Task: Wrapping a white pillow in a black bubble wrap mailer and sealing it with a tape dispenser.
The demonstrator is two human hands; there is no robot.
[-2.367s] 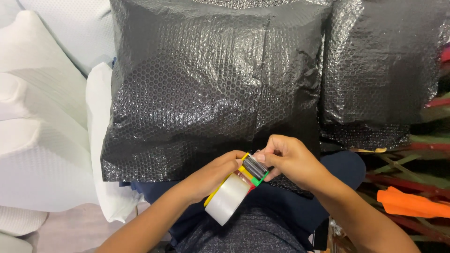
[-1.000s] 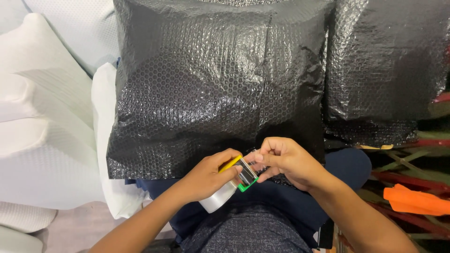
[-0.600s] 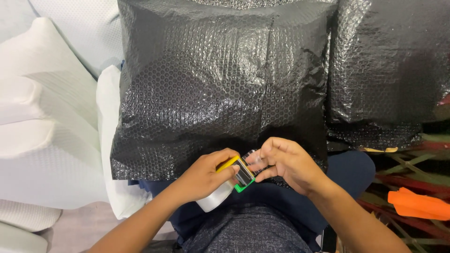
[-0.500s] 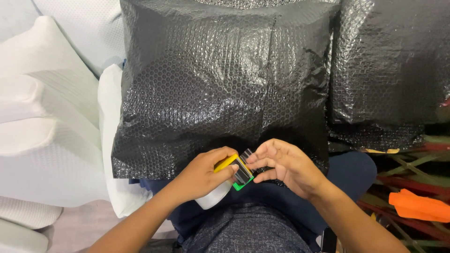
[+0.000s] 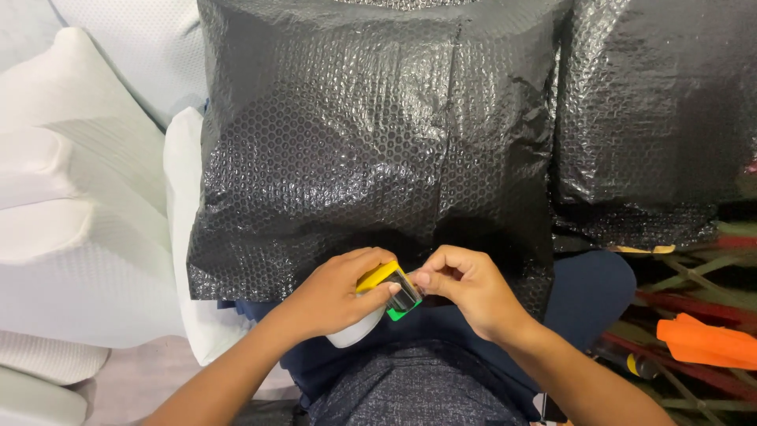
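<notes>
My left hand (image 5: 333,293) grips a tape dispenser (image 5: 386,285) with a yellow top and a green edge; its roll of clear tape (image 5: 352,333) pokes out below my palm. My right hand (image 5: 465,289) pinches the loose end of the tape at the dispenser's mouth, fingers curled tight against it. Both hands hover over my lap at the near edge of a large parcel wrapped in black bubble wrap (image 5: 363,142), which rests against my knees.
A second black bubble-wrapped parcel (image 5: 654,110) lies to the right. White foam pillows (image 5: 71,205) are stacked at the left. An orange tool (image 5: 706,341) lies on a red and green woven mat (image 5: 694,276) at the right.
Both hands have shifted slightly left and lower, toward my lap. My right fingers, spread half a second ago, have closed onto the tape end. The dispenser has tilted, hiding more of the roll.
</notes>
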